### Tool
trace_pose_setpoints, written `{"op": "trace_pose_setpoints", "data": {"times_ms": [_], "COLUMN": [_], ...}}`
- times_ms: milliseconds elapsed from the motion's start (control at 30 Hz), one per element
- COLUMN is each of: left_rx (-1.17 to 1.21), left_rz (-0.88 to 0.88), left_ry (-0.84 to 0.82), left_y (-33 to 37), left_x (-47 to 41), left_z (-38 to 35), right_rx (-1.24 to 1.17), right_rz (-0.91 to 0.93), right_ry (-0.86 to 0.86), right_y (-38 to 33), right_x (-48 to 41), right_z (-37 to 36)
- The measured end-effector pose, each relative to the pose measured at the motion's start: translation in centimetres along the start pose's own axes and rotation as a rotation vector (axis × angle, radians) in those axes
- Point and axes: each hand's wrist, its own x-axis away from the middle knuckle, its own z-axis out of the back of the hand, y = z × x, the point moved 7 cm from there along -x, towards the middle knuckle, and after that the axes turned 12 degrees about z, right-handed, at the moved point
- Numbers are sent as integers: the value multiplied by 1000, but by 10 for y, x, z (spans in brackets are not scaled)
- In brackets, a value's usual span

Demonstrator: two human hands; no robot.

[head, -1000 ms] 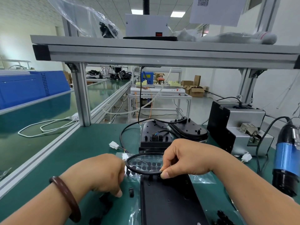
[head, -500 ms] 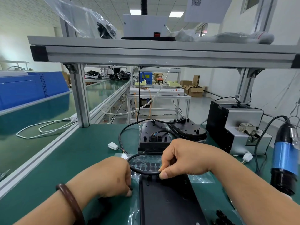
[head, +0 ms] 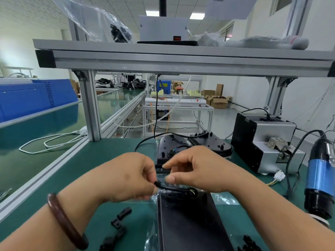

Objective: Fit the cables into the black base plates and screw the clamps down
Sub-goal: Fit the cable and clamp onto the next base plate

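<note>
A long black base plate [head: 190, 223] lies in front of me on the green mat. Just above its far end, my left hand [head: 126, 178] and my right hand [head: 197, 169] meet. Between them runs a short stretch of black cable [head: 172, 188] with coloured wires showing at its right end. My left fingers pinch a small black piece at the cable's left end. My right thumb and fingers curl around the cable from above. Several small black clamps [head: 120, 217] lie on the mat below my left wrist.
More black base plates [head: 212, 142] with cables are stacked behind my hands. A grey and black screw feeder [head: 262, 142] stands at the right. A blue electric screwdriver [head: 320, 178] hangs at the far right. An aluminium shelf frame [head: 181, 58] spans overhead. Clear plastic bags lie under the plate.
My left hand rose from the clamps on the mat up to the cable. The cable loop held by my right hand has been drawn down into a short stretch between both hands.
</note>
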Motion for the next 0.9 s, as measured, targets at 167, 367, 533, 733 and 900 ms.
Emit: {"op": "trace_pose_setpoints", "data": {"times_ms": [167, 367, 533, 733, 900], "left_rx": [87, 209, 176, -89, 27], "left_rz": [-92, -179, -190, -239, -234], "left_ry": [271, 291, 206, 188, 137], "left_y": [12, 17, 13, 15, 9], "left_x": [-3, -4, -5, -7, -12], "left_z": [-1, -2, -15, -28, -27], "right_rx": [-144, -283, -199, -105, -235], "right_rz": [17, 17, -88, -145, -200], "right_ry": [134, 110, 149, 16, 5], "right_y": [-6, -7, 4, 8, 15], "right_x": [-5, 1, 3, 6, 9], "right_z": [-4, 4, 10, 0, -7]}}
